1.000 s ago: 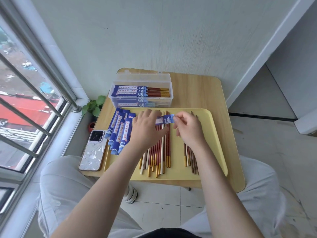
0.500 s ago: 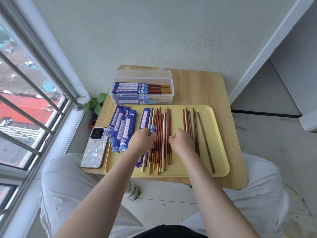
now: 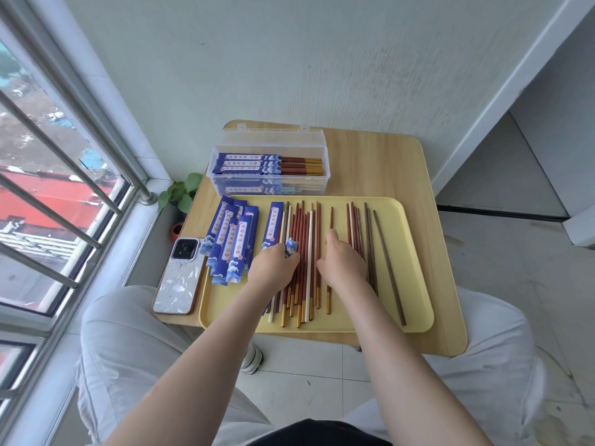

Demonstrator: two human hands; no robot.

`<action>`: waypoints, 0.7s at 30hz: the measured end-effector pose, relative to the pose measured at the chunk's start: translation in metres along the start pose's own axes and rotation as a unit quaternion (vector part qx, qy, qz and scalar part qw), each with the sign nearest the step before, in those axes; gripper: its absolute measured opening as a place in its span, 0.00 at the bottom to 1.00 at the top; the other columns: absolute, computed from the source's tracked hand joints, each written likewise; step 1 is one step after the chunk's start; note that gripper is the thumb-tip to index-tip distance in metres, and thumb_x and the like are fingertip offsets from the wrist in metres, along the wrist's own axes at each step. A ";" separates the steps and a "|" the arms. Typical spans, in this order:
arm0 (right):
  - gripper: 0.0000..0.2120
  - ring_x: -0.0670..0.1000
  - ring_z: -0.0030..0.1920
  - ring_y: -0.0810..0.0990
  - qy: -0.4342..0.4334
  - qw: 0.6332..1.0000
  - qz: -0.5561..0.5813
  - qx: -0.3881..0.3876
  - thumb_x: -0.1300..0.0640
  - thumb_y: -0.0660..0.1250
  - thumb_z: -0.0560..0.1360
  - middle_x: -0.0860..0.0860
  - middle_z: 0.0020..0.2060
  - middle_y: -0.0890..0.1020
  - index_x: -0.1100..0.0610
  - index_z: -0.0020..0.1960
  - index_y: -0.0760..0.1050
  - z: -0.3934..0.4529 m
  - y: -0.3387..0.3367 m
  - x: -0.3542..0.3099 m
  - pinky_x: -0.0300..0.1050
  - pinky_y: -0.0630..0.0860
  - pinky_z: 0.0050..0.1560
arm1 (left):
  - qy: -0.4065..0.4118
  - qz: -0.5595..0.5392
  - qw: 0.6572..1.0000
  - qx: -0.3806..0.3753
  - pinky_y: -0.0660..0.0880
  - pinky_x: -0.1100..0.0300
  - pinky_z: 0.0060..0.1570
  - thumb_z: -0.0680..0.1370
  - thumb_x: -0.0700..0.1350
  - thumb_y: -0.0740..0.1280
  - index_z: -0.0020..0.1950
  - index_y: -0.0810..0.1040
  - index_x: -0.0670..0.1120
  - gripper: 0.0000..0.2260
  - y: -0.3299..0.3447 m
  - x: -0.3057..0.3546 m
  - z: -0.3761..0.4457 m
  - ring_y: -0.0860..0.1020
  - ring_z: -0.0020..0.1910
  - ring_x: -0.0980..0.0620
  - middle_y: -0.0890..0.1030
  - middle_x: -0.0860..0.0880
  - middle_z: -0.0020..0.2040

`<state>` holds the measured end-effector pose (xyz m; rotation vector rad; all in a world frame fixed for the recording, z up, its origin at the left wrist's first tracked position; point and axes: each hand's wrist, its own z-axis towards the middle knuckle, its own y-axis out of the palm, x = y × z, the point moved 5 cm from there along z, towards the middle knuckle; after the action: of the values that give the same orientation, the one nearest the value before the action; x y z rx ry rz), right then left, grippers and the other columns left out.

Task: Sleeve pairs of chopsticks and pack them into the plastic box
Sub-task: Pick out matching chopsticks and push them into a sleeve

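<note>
several sleeved pairs are already laid in the plastic box (image 3: 269,170) at the far edge of the tabletop (image 3: 370,162), yet much is left — a spread of loose chopsticks (image 3: 304,252) on the yellow tray (image 3: 412,268), beside a stack of empty blue sleeves (image 3: 230,243). one blue sleeve (image 3: 291,246) is pinched in the grip of the left hand (image 3: 273,268); a chopstick appears to be picked at by the right hand (image 3: 341,262) — whether anything is held there cannot be told.

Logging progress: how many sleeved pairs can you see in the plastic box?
3 sleeved pairs side by side in the top layer of the plastic box; more beneath, blurred through its wall.
</note>
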<state>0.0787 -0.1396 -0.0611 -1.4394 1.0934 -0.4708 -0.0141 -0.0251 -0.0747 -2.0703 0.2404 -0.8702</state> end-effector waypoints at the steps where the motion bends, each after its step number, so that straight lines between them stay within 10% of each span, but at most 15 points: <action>1: 0.22 0.48 0.35 0.76 -0.007 1.000 0.002 -0.004 0.61 0.66 0.79 0.50 0.40 0.77 0.54 0.72 0.65 -0.001 -0.002 0.000 0.40 0.67 0.28 | 0.000 -0.001 1.000 0.001 0.81 0.51 0.45 0.82 0.53 0.60 0.43 0.70 0.48 0.12 0.000 0.000 0.000 0.83 0.43 0.47 0.81 0.45 0.43; 8: 0.02 0.49 0.38 0.77 0.003 0.999 -0.002 -0.039 0.60 0.66 0.77 0.49 0.40 0.78 0.54 0.48 0.75 -0.002 -0.011 -0.001 0.41 0.72 0.33 | -0.004 -0.001 1.000 -0.004 0.79 0.53 0.43 0.82 0.53 0.60 0.43 0.70 0.47 0.12 0.001 -0.002 -0.001 0.82 0.43 0.47 0.79 0.47 0.41; 21: 0.03 0.48 0.38 0.78 -0.025 0.997 0.079 0.000 0.56 0.69 0.77 0.47 0.37 0.78 0.52 0.45 0.75 -0.003 -0.020 0.004 0.39 0.68 0.32 | -0.006 0.007 1.000 -0.005 0.78 0.54 0.41 0.82 0.54 0.60 0.46 0.72 0.46 0.12 0.000 -0.001 0.000 0.81 0.44 0.47 0.78 0.48 0.41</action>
<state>0.0851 -0.1473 -0.0432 -1.3464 1.1563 -0.3215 -0.0155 -0.0247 -0.0753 -2.0803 0.2538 -0.8501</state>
